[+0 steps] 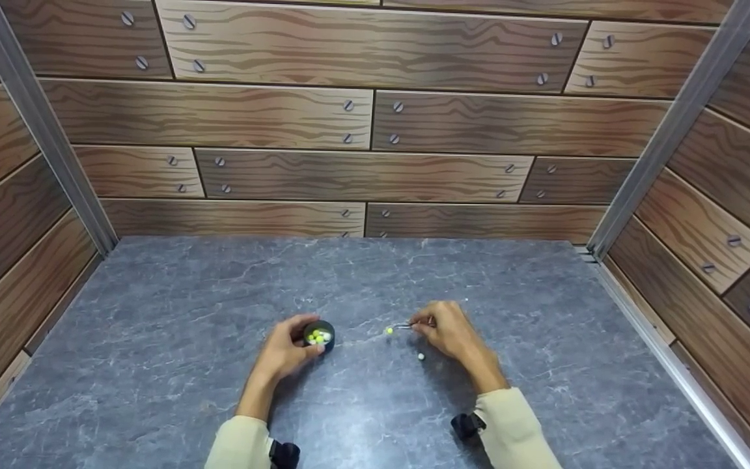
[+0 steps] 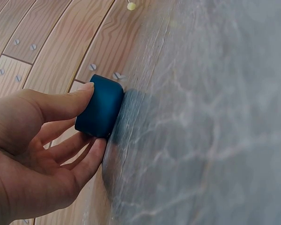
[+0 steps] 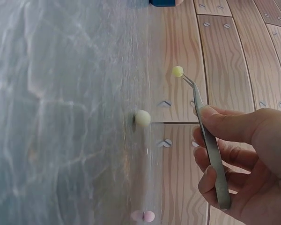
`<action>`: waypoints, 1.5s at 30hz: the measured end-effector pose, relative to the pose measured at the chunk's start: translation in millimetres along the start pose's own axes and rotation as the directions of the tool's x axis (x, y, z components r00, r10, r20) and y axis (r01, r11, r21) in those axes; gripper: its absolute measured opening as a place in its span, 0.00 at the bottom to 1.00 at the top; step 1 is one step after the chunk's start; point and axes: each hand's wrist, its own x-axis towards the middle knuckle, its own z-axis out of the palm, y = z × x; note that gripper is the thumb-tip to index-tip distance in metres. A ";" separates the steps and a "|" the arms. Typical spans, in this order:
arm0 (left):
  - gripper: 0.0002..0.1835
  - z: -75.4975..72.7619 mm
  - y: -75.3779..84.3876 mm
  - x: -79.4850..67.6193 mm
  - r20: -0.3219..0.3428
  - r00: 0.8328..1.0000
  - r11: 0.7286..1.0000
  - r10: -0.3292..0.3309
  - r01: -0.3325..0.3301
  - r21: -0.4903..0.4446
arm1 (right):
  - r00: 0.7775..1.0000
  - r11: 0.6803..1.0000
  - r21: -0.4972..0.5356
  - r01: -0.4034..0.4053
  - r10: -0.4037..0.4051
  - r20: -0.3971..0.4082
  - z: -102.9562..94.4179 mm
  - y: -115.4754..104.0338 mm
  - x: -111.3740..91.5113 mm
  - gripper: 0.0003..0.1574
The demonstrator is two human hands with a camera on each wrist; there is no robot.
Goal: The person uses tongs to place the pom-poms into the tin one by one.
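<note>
From my seat at the feeds, starting at the left: the left hand (image 1: 284,352) is clamped on a small, round, dark-blue cup (image 2: 103,108), thumb on one side and fingers round the other. The cup appears to stand upright on the grey, marble-patterned table (image 1: 186,293), rim facing up. Inside it I see a cluster of small yellow and white balls (image 1: 319,337); I can't count them surely, since they overlap.

Next, between the two hands and well apart from the cup, a single small, round, yellow ball (image 3: 178,71) sits at the tips of slim, silver metal tweezers (image 3: 210,150) with a bent nose, lifted off the table. The right hand (image 1: 450,332) pinches the tweezers between thumb and fingers. Near it, a small, smooth, white ball (image 1: 421,356) lies loose on the table. Farther right, my right wrist view shows a small, round, pink ball (image 3: 149,216) on the table too.

I'd judge the work partly done: the clustered balls are in the cup, while the yellow one is outside it in the tweezers and the white and pink ones lie uncollected.
</note>
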 end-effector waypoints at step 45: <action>0.28 1.5 5.4 3.9 -0.006 0.998 0.998 -0.055 0.055 0.031 | 0.994 0.995 0.052 0.087 -0.090 0.063 41.2 -58.0 46.0 0.04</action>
